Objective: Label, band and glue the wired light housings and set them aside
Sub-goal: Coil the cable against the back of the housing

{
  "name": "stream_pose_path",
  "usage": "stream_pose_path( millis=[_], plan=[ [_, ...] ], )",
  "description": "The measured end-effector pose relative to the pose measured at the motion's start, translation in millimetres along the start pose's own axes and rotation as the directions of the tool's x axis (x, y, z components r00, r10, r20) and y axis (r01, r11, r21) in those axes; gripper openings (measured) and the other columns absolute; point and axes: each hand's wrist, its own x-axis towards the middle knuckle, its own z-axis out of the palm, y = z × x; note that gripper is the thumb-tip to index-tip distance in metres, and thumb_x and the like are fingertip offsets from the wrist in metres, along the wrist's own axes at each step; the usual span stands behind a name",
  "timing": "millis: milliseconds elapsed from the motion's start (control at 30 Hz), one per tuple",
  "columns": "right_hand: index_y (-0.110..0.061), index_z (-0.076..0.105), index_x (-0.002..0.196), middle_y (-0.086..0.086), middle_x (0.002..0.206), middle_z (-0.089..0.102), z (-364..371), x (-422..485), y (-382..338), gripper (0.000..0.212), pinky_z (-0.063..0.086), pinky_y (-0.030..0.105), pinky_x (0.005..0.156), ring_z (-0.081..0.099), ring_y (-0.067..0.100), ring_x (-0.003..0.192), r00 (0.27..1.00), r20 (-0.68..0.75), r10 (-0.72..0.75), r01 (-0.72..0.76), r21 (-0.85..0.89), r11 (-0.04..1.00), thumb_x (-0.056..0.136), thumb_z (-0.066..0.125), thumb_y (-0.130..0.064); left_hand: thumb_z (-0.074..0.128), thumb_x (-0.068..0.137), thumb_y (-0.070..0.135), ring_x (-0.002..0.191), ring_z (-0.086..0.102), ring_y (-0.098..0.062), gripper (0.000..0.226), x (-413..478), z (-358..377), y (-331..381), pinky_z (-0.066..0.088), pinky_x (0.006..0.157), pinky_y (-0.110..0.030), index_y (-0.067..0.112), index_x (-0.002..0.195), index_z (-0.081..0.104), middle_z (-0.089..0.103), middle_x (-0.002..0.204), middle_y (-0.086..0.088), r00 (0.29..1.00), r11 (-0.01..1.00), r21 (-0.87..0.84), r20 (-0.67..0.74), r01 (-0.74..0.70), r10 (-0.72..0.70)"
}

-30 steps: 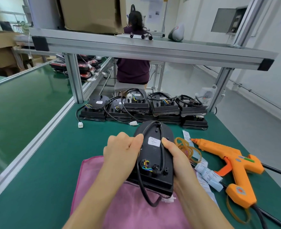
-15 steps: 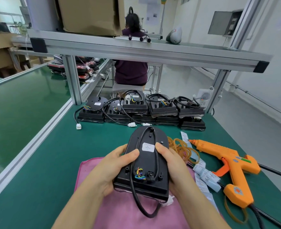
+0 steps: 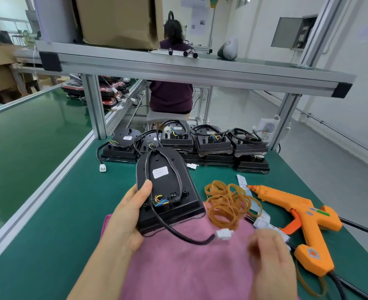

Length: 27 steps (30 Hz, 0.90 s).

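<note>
My left hand (image 3: pixel 127 215) grips a black light housing (image 3: pixel 167 189) by its left edge, back side up, near end over the pink cloth (image 3: pixel 185 263). A white label (image 3: pixel 160 171) sits on its back, and its black cable ends in a white connector (image 3: pixel 223 233) lying on the cloth. My right hand (image 3: pixel 269 256) is blurred, off the housing, hovering over the cloth beside the label strips (image 3: pixel 265 224); it holds nothing that I can see. A pile of tan rubber bands (image 3: pixel 227 202) lies just right of the housing. The orange glue gun (image 3: pixel 302 219) lies further right.
Several more wired housings (image 3: pixel 211 141) are stacked at the back of the green bench (image 3: pixel 59 213) under an aluminium shelf frame (image 3: pixel 178 70). A conveyor belt (image 3: pixel 23 135) runs on the left. A person sits beyond the frame, back turned.
My right hand has let go of the housing and moved down right toward the label strips. The left hand alone now holds the housing, tilted further away. The cable end has dropped onto the cloth.
</note>
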Motion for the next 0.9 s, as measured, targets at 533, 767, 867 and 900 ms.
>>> stream_pose_path(
  millis=[533, 767, 867, 900],
  plan=[
    [-0.009, 0.073, 0.075, 0.004, 0.063, 0.067, 35, -4, 11, 0.021, 0.049, 0.022, 0.05, 0.059, 0.008, 0.05, 0.958, 0.139, 0.252, -0.288, 0.412, 0.865, 0.089, 0.058, -0.003, 0.072, 0.066, 0.028, 0.097, 0.071, -0.023, 0.064, -21, 4, -21, 0.059, 0.069, -0.032, 0.026, 0.128, 0.055, 0.073, 0.112, -0.003, 0.981, 0.966, 0.174, 0.073, -0.192, 0.182],
    [-0.022, 0.071, 0.076, 0.006, 0.096, 0.066, 29, 14, -4, 0.005, 0.048, 0.032, 0.088, 0.062, 0.016, 0.091, 0.98, 0.191, -0.058, 0.014, 0.225, 0.974, 0.077, 0.075, -0.02, 0.085, 0.066, 0.02, 0.118, 0.062, -0.015, 0.079, -34, 5, -42, 0.052, 0.095, -0.033, 0.027, 0.136, 0.05, 0.066, 0.126, 0.004, 0.972, 0.927, 0.32, 0.185, -0.198, 0.144],
    [-0.03, 0.068, 0.079, 0.001, 0.104, 0.062, 32, 18, -5, 0.017, 0.049, 0.034, 0.089, 0.06, 0.013, 0.097, 0.976, 0.209, -0.065, 0.039, 0.125, 0.991, 0.086, 0.07, -0.015, 0.082, 0.073, 0.015, 0.119, 0.061, -0.015, 0.078, -36, 8, -48, 0.049, 0.099, -0.035, 0.022, 0.141, 0.044, 0.065, 0.128, 0.004, 0.97, 0.926, 0.326, 0.21, -0.189, 0.124],
    [-0.034, 0.067, 0.086, 0.001, 0.108, 0.064, 33, 19, -4, 0.023, 0.05, 0.036, 0.091, 0.062, 0.013, 0.099, 0.974, 0.226, -0.028, -0.003, 0.139, 0.99, 0.088, 0.067, -0.011, 0.08, 0.074, 0.015, 0.118, 0.062, -0.015, 0.077, -37, 9, -49, 0.051, 0.096, -0.032, 0.022, 0.141, 0.044, 0.065, 0.127, 0.004, 0.969, 0.925, 0.329, 0.214, -0.19, 0.123]
  ],
)
